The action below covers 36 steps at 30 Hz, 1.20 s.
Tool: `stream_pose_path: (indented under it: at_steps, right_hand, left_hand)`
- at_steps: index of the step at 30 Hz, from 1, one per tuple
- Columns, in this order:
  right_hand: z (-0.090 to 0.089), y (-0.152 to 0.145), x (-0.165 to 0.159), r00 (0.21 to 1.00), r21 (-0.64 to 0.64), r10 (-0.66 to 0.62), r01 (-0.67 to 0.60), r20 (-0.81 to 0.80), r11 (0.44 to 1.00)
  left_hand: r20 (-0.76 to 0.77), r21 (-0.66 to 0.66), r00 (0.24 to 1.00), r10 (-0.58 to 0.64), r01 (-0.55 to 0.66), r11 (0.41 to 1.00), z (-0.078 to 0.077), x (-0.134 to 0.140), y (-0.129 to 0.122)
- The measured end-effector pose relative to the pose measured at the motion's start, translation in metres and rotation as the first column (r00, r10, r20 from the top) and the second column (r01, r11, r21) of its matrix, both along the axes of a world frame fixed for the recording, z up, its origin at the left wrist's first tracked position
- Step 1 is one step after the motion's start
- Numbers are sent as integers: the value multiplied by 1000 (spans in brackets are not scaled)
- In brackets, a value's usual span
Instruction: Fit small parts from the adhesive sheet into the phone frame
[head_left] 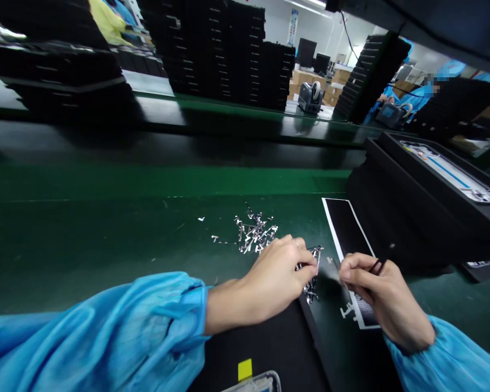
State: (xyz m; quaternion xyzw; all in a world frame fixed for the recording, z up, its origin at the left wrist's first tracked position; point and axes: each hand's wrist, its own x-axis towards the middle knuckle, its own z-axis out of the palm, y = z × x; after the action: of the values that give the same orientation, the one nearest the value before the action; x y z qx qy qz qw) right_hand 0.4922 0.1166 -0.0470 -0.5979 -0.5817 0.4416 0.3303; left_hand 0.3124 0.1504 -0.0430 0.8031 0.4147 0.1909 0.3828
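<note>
On the green bench, the left hand (275, 275) pinches a cluster of metal clips (310, 272); the right hand (381, 296) grips black tweezers (378, 265) over a black strip (351, 245). Most clips remain loose in the pile (255, 234).

The scene is viewed by a single head-worn camera, aimed forward and down from close above the green workbench (106, 239), with both hands taken in near the lower edge and stacked black trays (228, 49) beyond.
</note>
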Motion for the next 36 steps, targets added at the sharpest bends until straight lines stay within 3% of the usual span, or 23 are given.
stream_pose_path:
  at_steps: [3,5,7,10,14,17,19,23,25,26,27,29,32,34,36]
  right_hand:
    - [1,-5,-13,999,163,-14,8,32,987]
    - [0,-9,-21,994,334,-34,-5,109,942]
    - [-3,-14,-25,975,538,-74,-53,211,841]
    - [-9,-23,-23,921,750,-118,-223,372,623]
    - [-12,-34,-15,803,749,-88,-503,590,432]
    - [-10,-40,-13,645,673,-199,-687,738,272]
    - [-8,-44,-11,592,644,-263,-734,762,214]
    - [-9,-60,-1,589,649,-276,-709,760,274]
    - [-15,-74,7,560,626,-283,-727,779,283]
    - [-18,-80,10,539,600,-265,-746,799,289]
    - [-21,-86,14,509,553,-216,-774,833,307]
    - [-28,-96,21,484,485,-100,-794,869,366]
    - [-35,-109,35,541,478,-1,-741,841,473]
    - [-36,-121,48,578,485,2,-688,816,540]
    - [-35,-134,61,568,457,-37,-621,822,637]
  left_hand:
    - [170,-251,983,70,-25,968,8,5,-9]
    - [243,-393,961,132,-27,919,13,9,-14]
    - [289,-495,937,197,-29,868,16,11,-18]
    - [318,-586,909,269,-35,809,19,11,-21]
    - [316,-654,909,272,2,756,20,9,-20]
    - [300,-669,933,200,56,741,19,10,-19]
    - [278,-642,949,148,69,763,18,12,-19]
    - [164,-440,983,77,3,898,15,13,-27]
    - [77,-164,996,-45,58,985,10,12,-37]
    - [13,19,990,-137,137,990,7,11,-43]
    - [-75,200,971,-227,238,951,4,11,-49]
    - [-268,468,904,-334,425,775,-3,10,-61]
    - [-415,610,841,-347,540,580,-14,8,-75]
    - [-442,629,822,-359,569,529,-20,6,-81]
    - [-449,583,802,-393,597,551,-23,5,-84]
